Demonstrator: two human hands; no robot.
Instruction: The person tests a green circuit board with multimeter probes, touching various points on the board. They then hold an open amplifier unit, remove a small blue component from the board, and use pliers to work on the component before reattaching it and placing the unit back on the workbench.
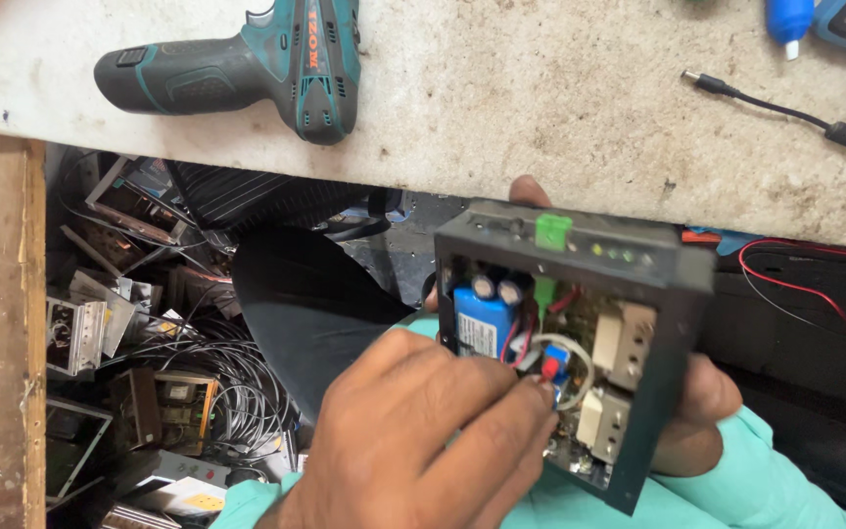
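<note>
Fingers in the open box, below the bench edge

Clamped around the black box (673,294) from behind, the right hand (707,416) wraps its far side, one fingertip peeking over the top edge against the bench. Left hand (413,441) comes in from the lower middle, fingers (531,397) bunched together and pinching at the wires (565,358) inside, right by a small red and blue part (552,362). Whether they actually have a wire clamped, I cannot tell; the tips cover it.

Box sits open-faced, tilted, held in the air over the person's lap, just under the front edge of the bench (560,108). Inside: a blue block (479,323) at the left, two cream parts (619,372) at the right, a green tab (552,231) on the top rim.

Up on the bench, pale, gritty and stained, a teal drill (247,64) lies near the back left, and a black plug and cable (785,110) run off to the right. Red wires (815,279) hang below the front edge at the right.

Down to the left, the floor is a heap of metal scrap, boards and grey cables (149,343). Teal sleeves (746,480) show at the bottom.
</note>
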